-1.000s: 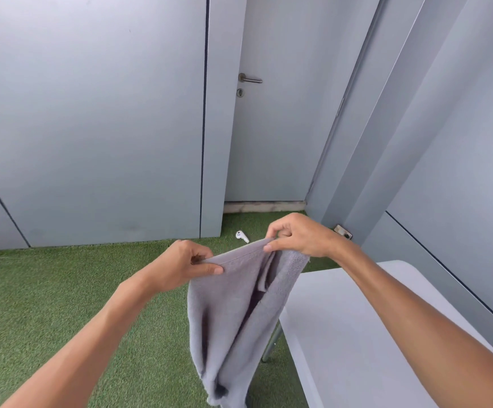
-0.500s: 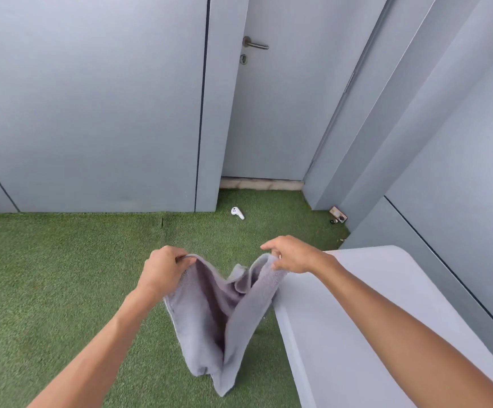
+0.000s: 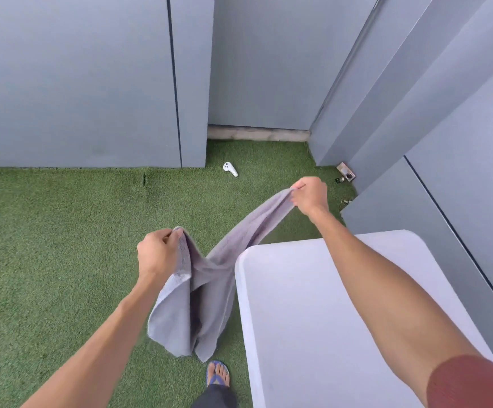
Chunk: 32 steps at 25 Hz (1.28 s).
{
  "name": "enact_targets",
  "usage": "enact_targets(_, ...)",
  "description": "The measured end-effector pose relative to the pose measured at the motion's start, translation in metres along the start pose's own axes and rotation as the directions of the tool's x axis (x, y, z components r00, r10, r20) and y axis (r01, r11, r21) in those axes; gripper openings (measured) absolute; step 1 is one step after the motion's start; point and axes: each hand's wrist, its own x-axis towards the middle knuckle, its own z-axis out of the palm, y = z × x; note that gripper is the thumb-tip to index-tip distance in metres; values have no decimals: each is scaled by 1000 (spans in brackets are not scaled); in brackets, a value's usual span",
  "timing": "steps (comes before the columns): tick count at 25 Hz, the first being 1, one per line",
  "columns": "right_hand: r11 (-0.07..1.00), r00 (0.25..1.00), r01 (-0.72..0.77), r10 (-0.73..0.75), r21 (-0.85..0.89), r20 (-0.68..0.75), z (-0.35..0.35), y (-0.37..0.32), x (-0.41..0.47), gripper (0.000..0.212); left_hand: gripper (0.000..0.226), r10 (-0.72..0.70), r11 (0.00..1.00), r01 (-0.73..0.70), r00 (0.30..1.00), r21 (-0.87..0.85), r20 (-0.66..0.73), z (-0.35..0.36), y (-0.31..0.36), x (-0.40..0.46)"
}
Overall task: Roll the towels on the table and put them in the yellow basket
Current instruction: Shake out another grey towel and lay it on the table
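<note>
Pretty bright, soft even daylight, barely any shadows. The pale white plastic tabletop (image 3: 313, 304) looks a bit washed out, and wide-angle distortion bends the grey wall panels (image 3: 77, 83) near the edges.

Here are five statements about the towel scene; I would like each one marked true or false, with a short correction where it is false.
1. Both hands pinch the grey towel. True: left hand, right hand.
2. The towel lies flat on the white table. False: it hangs in the air beside the table, over the green turf.
3. A white earbud lies on the turf. True.
4. The yellow basket stands on the table. False: no basket is in view.
5. The towel is already rolled. False: it hangs loose.
</note>
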Motion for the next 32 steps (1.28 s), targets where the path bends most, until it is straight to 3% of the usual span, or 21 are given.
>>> enact_targets(5, 998, 958, -62, 59, 0, -279, -112, 106, 107, 19, 39, 137, 989, -139, 989, -40, -59, 67, 45, 16)
enact_targets(10, 981, 886, -194, 181, 13, -427, -190, 262, 131, 20, 33, 243, 963, -257, 959, 83, 148, 134, 26, -10)
enact_targets(13, 969, 895, -249, 232, 4, -381, -189, 334, 120, 18, 11, 297, 928, -327, 939, 178, 172, 157, 15, -24)
enact_targets(16, 960, 918, -278, 260, -19, -299, -167, 396, 96, 15, 16, 321, 908, -342, 939, 243, 123, 164, 9, -29)
enact_targets(18, 961, 910, -275, 257, -9, -324, -156, 422, 81, 15, 11, 319, 909, -333, 943, 249, 96, 164, 4, -37)
enact_targets(25, 947, 888, -302, 323, 112, -328, -169, 443, 26, 16, 7, 269, 951, -259, 962, 170, -40, 164, -24, -85)
enact_targets(32, 866, 809, -410, 490, 286, -324, -183, 489, -84, 18, 10, 199, 975, -192, 978, 110, -59, 161, -79, -186)
